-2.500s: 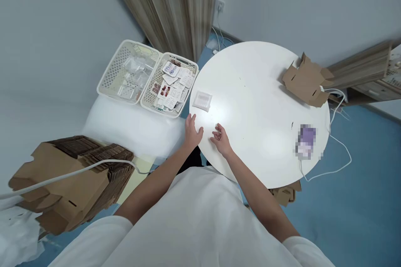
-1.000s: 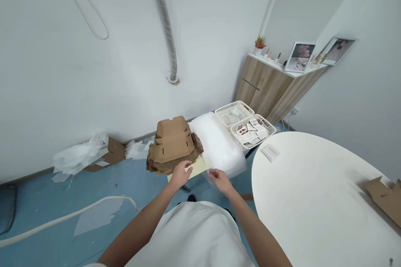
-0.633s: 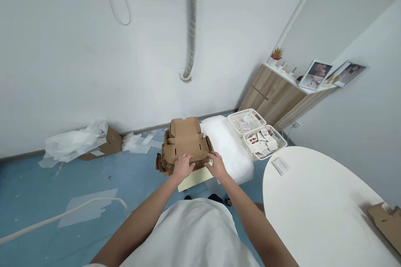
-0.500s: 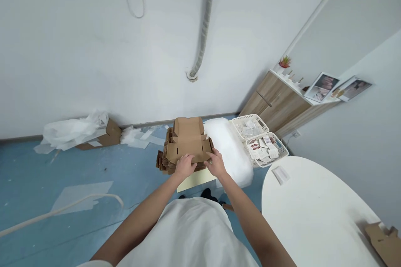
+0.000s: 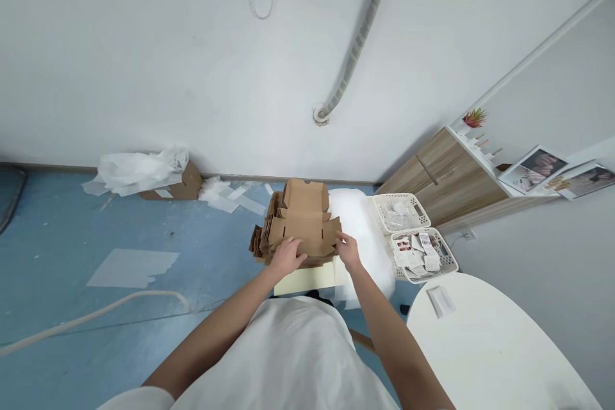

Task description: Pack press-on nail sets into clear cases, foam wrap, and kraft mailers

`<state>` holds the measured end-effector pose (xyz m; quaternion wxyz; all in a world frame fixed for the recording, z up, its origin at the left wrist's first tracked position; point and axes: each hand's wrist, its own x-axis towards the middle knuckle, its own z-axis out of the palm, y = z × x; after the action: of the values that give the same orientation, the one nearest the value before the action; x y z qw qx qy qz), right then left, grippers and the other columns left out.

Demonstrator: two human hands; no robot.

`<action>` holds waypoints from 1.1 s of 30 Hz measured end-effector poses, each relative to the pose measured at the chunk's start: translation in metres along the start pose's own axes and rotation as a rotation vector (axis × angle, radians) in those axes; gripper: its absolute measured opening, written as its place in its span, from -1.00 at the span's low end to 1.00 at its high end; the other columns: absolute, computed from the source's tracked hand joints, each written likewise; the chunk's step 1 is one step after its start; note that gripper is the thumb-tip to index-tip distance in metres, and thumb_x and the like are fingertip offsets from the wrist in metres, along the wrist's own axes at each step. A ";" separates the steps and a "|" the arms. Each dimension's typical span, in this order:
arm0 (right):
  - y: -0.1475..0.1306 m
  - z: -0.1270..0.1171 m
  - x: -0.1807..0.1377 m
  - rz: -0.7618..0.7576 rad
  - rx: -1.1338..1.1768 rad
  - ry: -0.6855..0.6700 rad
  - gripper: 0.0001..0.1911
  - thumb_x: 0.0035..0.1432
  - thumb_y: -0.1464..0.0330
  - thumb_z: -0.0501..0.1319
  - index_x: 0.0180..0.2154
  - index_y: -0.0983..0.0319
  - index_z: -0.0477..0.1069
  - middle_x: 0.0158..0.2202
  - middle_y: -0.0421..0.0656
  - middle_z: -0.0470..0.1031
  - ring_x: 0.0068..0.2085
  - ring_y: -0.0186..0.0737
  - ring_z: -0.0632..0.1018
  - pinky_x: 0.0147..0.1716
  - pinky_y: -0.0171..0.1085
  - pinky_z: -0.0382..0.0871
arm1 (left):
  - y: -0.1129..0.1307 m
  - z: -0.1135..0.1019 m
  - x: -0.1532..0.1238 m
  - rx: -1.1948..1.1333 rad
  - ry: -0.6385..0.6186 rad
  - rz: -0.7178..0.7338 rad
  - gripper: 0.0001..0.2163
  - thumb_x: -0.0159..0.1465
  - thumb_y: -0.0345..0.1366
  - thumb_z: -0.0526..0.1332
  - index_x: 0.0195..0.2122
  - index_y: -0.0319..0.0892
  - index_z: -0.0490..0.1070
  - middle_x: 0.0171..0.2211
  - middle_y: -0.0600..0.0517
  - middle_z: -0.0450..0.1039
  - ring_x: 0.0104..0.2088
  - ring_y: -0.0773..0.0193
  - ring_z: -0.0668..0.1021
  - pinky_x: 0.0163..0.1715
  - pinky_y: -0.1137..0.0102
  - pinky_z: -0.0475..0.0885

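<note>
The left hand [image 5: 287, 256] lies on the near edge of the top cardboard blank [image 5: 303, 223], its grip impossible to tell. The blank is unfolded, not yet lifted off its stack [image 5: 262, 243]. The right hand [image 5: 348, 250] pinches the blank's right flap [image 5: 330, 230]. Farther right, a packet [image 5: 441, 302] lies unboxed on the white table [image 5: 490, 346].

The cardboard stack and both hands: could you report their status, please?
Left hand on near edge of top sheet; right hand at its right flap, grip unclear. Cardboard stack uneven beneath. No obstruction visible.

Left hand [image 5: 287, 257] palm down, right hand [image 5: 347, 250] curled, perhaps in a pinch.
</note>
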<state>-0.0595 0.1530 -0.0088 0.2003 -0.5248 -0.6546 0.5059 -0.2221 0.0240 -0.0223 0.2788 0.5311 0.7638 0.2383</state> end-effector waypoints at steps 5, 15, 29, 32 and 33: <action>-0.004 0.000 -0.010 0.071 0.578 0.096 -0.58 -0.11 0.31 0.20 -0.13 0.28 0.37 -0.21 -0.11 0.50 -0.26 -0.22 0.52 -0.20 -0.20 0.42 | -0.004 -0.001 0.000 0.067 -0.012 0.149 -0.67 0.19 -0.19 0.06 -0.05 -0.20 0.31 -0.09 -0.11 0.36 -0.07 0.11 0.39 -0.11 0.29 0.27; -0.018 -0.006 -0.043 -0.306 -0.296 0.306 -0.58 0.01 0.39 0.06 -0.03 0.24 0.30 0.05 0.00 0.27 0.09 -0.06 0.26 0.04 -0.05 0.15 | 0.004 -0.004 0.009 0.305 -0.030 0.205 -0.73 0.20 -0.53 -0.09 -0.21 -0.20 0.35 -0.27 -0.09 0.41 -0.25 0.21 0.47 -0.27 0.37 0.33; 0.016 0.006 -0.065 -0.194 -0.379 -0.213 -0.38 0.00 0.06 0.12 0.09 0.12 0.17 0.14 -0.07 0.20 0.17 -0.05 0.18 0.11 0.01 -0.08 | 0.012 -0.014 0.001 0.237 0.252 0.453 -0.79 0.22 -0.49 -0.08 -0.25 -0.25 0.31 -0.31 -0.08 0.37 -0.24 0.20 0.42 -0.18 0.29 0.32; 0.010 -0.011 -0.055 -0.161 0.145 -0.071 -0.29 -0.04 -0.03 0.10 0.13 0.09 0.08 0.16 -0.10 0.17 0.14 -0.09 0.22 0.07 -0.08 0.08 | 0.015 -0.012 -0.008 0.215 0.319 0.535 -0.79 0.23 -0.48 -0.10 -0.25 -0.25 0.30 -0.31 -0.07 0.36 -0.26 0.22 0.41 -0.19 0.28 0.34; 0.006 -0.016 -0.051 -0.131 0.286 -0.010 -0.29 -0.01 -0.05 0.05 0.14 0.07 0.04 0.17 -0.12 0.15 0.14 -0.11 0.23 0.06 -0.09 0.11 | 0.015 -0.011 -0.012 0.205 0.339 0.561 -0.79 0.23 -0.48 -0.10 -0.25 -0.24 0.30 -0.31 -0.07 0.36 -0.26 0.22 0.41 -0.18 0.27 0.33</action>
<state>-0.0248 0.1141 0.0061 0.3020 -0.4447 -0.6098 0.5824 -0.2161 0.0170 -0.0018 0.0168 0.6986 0.6435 0.3123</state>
